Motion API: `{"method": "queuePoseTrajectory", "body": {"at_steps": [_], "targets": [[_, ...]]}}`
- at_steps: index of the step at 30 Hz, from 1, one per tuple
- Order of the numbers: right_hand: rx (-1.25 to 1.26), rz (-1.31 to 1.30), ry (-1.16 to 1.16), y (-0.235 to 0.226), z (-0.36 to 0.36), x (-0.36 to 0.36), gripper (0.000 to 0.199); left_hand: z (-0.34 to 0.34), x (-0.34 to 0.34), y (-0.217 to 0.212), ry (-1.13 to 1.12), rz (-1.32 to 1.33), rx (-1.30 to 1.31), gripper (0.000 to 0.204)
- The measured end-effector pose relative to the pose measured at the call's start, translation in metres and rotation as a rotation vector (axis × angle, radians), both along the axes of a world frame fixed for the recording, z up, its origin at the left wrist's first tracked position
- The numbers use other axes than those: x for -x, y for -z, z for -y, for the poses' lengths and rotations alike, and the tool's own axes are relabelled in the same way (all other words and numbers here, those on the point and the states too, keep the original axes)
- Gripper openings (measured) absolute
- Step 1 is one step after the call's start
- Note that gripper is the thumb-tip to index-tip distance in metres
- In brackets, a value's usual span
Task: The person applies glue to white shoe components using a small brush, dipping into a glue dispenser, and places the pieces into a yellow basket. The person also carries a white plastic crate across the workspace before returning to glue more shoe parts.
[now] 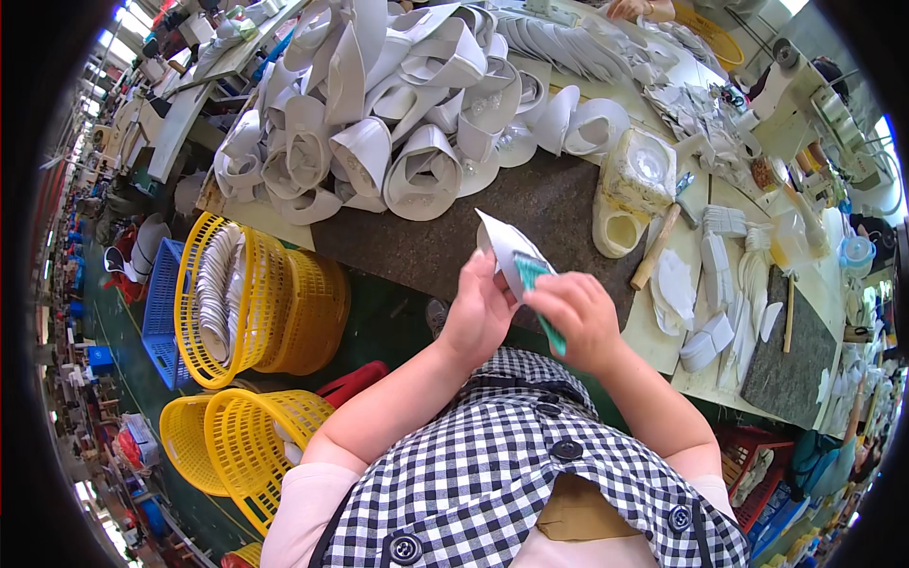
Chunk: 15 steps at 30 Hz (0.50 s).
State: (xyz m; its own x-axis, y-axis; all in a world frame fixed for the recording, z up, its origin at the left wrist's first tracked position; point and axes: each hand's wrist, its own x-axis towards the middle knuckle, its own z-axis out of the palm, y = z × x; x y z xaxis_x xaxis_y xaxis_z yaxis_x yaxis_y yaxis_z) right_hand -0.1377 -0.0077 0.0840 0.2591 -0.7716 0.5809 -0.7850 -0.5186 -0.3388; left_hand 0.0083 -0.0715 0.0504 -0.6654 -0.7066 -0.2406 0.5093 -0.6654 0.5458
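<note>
My left hand is closed on a white shoe upper, holding it above the near edge of the table. My right hand grips a teal-handled tool by its flat body. The tool's dark end lies against the right side of the upper; its exact kind is hard to make out. Beyond my hands, a large heap of white shoe uppers covers the far left of the table, some with glittering trim. To the right stands a glue-stained white container.
A wooden-handled tool and stacks of white cut pieces lie at the right. Yellow baskets and a blue crate stand on the floor to the left. Another person's hand shows at the far side.
</note>
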Motion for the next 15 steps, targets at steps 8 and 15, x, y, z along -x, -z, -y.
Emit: {"method": "queuePoseTrajectory", "body": {"at_steps": [8,15], "targets": [[-0.168,0.566,0.255,0.058,-0.022,0.018,0.025,0.011,-0.028,0.04,-0.085,-0.141,-0.489,0.043],[-0.071,0.817,0.772,0.065,-0.005,0.081,0.014,-0.006,-0.064,0.073,-0.034,0.117,-0.504,0.042]]}}
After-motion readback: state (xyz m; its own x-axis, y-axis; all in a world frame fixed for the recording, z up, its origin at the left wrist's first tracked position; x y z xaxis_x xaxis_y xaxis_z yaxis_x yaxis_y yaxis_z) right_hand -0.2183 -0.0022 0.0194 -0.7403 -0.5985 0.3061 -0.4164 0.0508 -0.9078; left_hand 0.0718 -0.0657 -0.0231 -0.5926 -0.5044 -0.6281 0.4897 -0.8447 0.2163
